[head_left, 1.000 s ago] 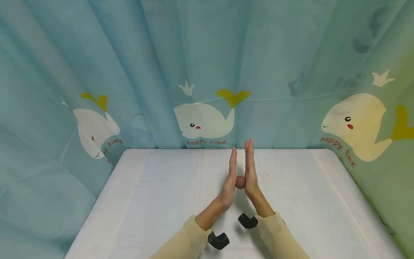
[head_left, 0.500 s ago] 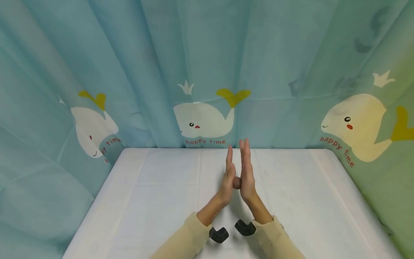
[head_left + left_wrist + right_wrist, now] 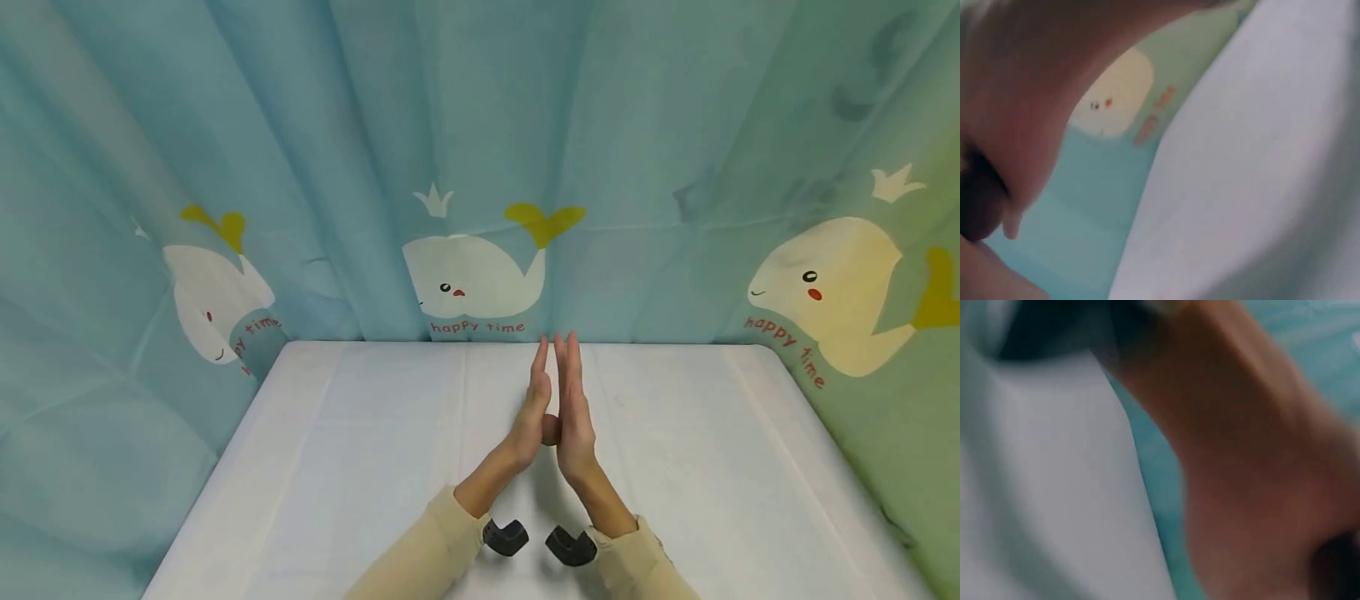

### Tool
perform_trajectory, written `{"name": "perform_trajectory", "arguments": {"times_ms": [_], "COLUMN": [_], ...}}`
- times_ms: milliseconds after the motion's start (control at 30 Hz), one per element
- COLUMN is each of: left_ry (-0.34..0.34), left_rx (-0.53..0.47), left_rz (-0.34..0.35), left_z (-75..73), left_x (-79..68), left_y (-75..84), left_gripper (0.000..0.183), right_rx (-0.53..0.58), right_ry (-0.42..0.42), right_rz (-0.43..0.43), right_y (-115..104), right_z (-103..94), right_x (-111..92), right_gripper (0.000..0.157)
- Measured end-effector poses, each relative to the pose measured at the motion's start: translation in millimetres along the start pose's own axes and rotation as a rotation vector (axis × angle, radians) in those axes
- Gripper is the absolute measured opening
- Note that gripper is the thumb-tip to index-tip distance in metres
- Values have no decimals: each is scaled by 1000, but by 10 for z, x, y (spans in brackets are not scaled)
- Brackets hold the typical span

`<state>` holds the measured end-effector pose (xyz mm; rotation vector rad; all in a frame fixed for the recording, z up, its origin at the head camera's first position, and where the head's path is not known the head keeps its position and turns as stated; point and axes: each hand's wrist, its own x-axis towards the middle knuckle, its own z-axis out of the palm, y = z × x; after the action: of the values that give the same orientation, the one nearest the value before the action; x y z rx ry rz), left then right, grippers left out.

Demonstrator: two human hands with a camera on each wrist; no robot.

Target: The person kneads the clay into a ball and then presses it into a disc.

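A small brown ball (image 3: 551, 430) sits between the two facing palms, above the white table (image 3: 375, 442). My left hand (image 3: 531, 421) presses on it from the left, fingers straight and pointing away from me. From the other side my right hand (image 3: 575, 425) lies against it, its fingers straight too. The fingertips of both hands come close together over the table's far edge. In the left wrist view the ball (image 3: 982, 200) shows dark between the palms. Only a dark part of the ball (image 3: 1338, 569) shows at the right wrist view's lower edge.
A blue-green curtain (image 3: 480, 125) with printed whales hangs behind and on both sides of the table. Black curved wrist pieces (image 3: 506, 538) stick out from both beige sleeves (image 3: 427, 542), below the hands.
The right hand has slid back toward me while the left forearm has edged forward. The palms are closer together, and the ball has shifted slightly left and nearer to me between them.
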<state>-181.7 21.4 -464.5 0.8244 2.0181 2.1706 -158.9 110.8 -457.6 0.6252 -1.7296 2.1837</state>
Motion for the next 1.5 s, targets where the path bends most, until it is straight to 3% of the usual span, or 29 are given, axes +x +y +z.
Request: {"name": "perform_trajectory", "arguments": {"times_ms": [100,167,333,500,633,800,933,1067,1167,1300,1400,1500], "left_ry": [-55,-56,41,114,55,-39,2,51,13,-66,-77,-31], "left_rx": [-39,-82,-155,-73,-24,-43,-49,-14,-17,-65,-67,-51], "left_rz": [-31,-23,35,77,38,76,104,64,14,18,51,51], "left_z": [47,57,-13,-47,19,100,52,-12,9,90,86,42], "left_x": [-76,-98,-42,19,-32,-97,-11,65,-1,-114,-111,-28], "left_y": [24,90,207,93,24,204,301,177,100,215,302,269], "left_gripper": [63,62,62,61,65,71,68,67,69,68,67,67], "right_rx": [-51,-79,-87,-55,-100,-89,-96,-83,-66,-71,-108,-148], "right_ry": [54,78,32,-16,13,105,33,5,46,126,144,99], "right_rz": [51,69,97,49,0,110,139,102,65,119,173,197], "right_y": [59,151,267,109,-14,169,272,155,29,95,239,244], "right_z": [-119,-168,-54,96,15,-204,-114,43,22,-183,-235,-121], "right_x": [87,87,-109,-196,-13,97,-92,-184,-70,98,57,-80], "right_gripper": [56,55,54,54,56,55,56,55,55,55,54,53]}}
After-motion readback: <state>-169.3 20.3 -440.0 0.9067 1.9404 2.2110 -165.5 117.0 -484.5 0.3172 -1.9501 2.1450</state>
